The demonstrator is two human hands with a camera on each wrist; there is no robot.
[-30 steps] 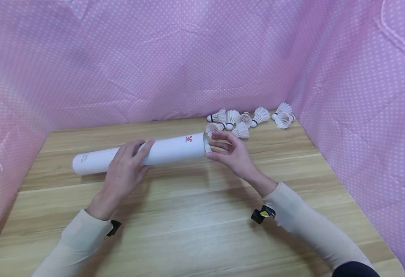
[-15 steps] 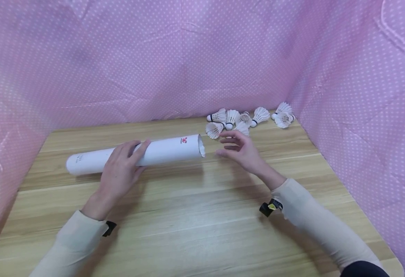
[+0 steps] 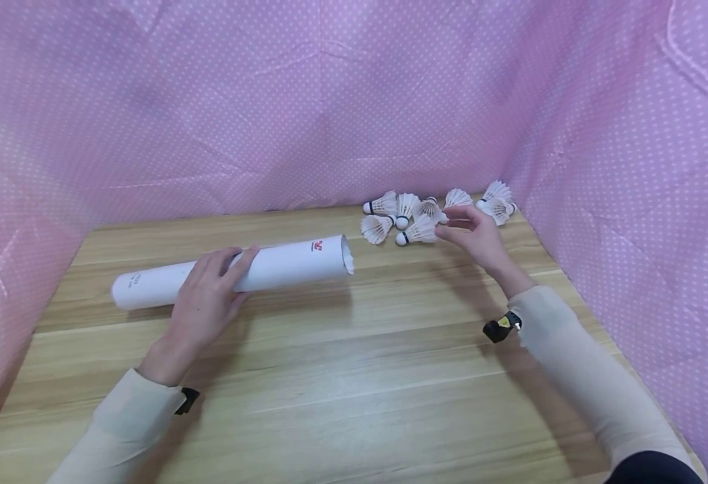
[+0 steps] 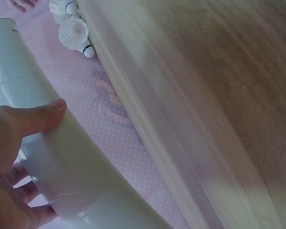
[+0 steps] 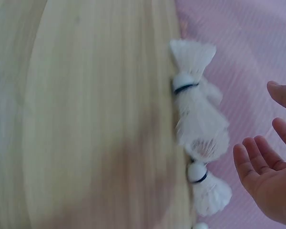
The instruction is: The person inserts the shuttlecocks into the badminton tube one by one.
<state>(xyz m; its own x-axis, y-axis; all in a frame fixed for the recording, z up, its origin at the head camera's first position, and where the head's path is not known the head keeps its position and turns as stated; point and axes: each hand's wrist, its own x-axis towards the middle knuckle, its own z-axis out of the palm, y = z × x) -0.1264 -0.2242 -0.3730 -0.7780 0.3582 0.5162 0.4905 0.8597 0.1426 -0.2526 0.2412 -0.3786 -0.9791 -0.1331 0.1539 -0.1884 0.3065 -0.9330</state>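
Tube (image 3: 287, 263), long and white, red-marked

Beige sleeves (image 3: 596, 376), black wrist cameras (image 3: 497, 329), one yellow-marked

Left hand round the white tube (image 3: 290, 264), right hand beyond its mouth.
The left hand (image 3: 205, 299) grips the tube about its middle, thumb on one side, fingers on the other; its forearm, in a pale sleeve (image 3: 125, 420), reaches up from the tube's near side. The right hand (image 3: 477, 236) is well apart from the tube's mouth, fingers loosely bent, thumb parted from them, its sleeved forearm (image 3: 590, 376) slanting up from the near right.
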